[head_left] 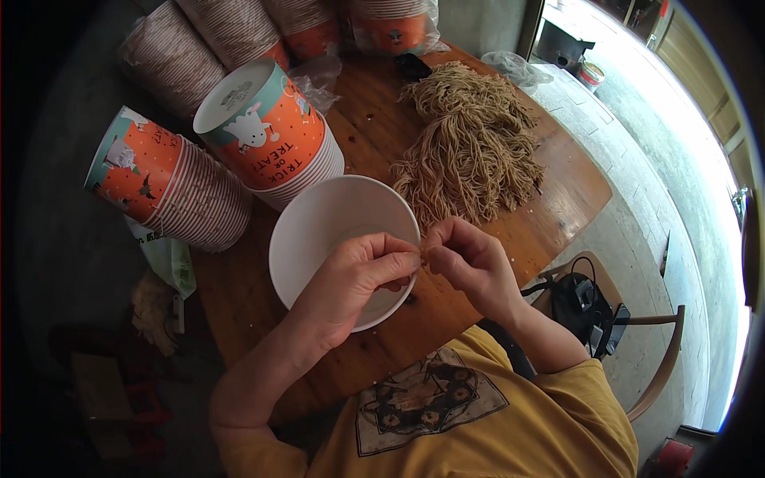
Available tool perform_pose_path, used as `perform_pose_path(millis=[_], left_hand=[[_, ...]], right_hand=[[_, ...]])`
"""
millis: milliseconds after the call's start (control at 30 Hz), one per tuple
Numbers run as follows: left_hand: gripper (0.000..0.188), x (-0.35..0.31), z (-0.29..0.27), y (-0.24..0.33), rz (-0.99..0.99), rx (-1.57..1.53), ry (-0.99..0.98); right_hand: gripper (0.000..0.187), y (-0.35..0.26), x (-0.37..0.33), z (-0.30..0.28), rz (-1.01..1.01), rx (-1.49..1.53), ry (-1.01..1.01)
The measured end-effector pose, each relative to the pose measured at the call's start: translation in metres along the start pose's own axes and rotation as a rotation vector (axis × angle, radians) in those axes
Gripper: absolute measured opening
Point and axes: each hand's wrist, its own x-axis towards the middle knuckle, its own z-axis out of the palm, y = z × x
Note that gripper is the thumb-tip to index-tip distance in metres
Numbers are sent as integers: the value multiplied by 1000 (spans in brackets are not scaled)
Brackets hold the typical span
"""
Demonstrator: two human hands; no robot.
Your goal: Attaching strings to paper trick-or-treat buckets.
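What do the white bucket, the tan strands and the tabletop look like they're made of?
White bucket: probably coated paperboard, though plastic is possible; its wall is smooth, pale and softly shaded.
Tan strands: likely soft fibre cord with a dull finish, lying in limp, tangled loops; the exact fibre is unclear.
Tabletop: apparently varnished wood, brown with dark knots and a sheen toward the right.

The lone view looked from the person's head, through the left of two fisheye cameras worn side by side, steeply down past the mustard T-shirt (558, 410) onto the wooden table (575, 195). It sat close, so that the left hand (358, 279) and right hand (476, 269) fell near its middle, while its dark-rimmed, edge-bending sweep took in stacked paper buckets (283, 131) at upper left and pale floor (647, 239) rightward.
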Motion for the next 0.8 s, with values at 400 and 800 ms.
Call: perform_pose_path(millis=[400, 800], left_hand=[[14, -6, 9, -3, 178, 359, 37], [14, -1, 0, -10, 233, 410, 46]], right_hand=[[20, 9, 2, -5, 299, 458, -120], [17, 12, 0, -9, 287, 689, -152]])
